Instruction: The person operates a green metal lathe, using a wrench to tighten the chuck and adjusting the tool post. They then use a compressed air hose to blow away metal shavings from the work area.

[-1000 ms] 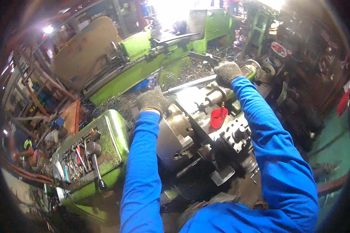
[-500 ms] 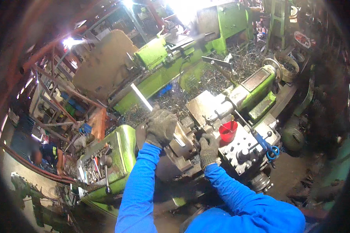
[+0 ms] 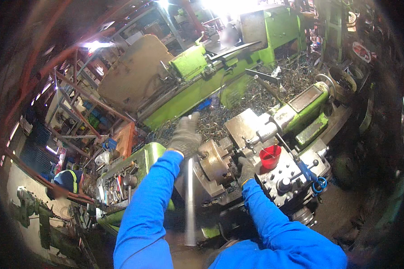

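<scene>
**Steel chuck held from both sides**

I see my gloved left hand (image 3: 185, 136) clenched on a long bar (image 3: 190, 197) at the chuck (image 3: 213, 160), placed for leverage. My right hand (image 3: 246, 170) grasps the chuck's lower edge, probably to brace it. A red cup (image 3: 270, 157) sits nearby on the lathe (image 3: 300, 105).

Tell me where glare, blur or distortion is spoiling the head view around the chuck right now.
Head view: bright light blows out the top edge behind the far green lathe; the long metal bar below the left hand is smeared by motion blur; the right hand by the chuck stays fairly sharp; fisheye bends straight edges near the rim, and the corners go dark.
</scene>
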The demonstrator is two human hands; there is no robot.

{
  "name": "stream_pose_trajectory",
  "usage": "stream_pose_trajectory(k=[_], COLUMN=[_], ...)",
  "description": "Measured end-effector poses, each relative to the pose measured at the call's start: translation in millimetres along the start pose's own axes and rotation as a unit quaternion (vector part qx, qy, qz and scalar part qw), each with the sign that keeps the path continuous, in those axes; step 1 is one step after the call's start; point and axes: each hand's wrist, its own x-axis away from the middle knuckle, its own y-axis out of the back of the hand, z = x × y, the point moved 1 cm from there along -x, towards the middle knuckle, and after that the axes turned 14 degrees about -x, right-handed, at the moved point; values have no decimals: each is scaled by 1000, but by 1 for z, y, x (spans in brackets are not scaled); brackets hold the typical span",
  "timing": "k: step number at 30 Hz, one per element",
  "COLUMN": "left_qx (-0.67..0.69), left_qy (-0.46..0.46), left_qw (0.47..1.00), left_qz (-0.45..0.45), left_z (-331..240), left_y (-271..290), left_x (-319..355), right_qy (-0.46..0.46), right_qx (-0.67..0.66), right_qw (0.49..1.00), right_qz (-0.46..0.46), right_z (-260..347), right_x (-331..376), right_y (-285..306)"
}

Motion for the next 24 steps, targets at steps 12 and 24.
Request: stream_pose_trajectory(k=[12,24], left_qx=[-143,138], left_qy=[146,169], left_qw=[978,974], left_qz=[50,-57], left_z=[-24,-25], left_y=[48,-16], left_x=[36,43], right_qy=[-60,-60], right_qx=[34,83], right_qw=[997,993], right_qz=[25,66], right_z=[-29,-32], right_x=[-55,-50], right_y=[0,-12])
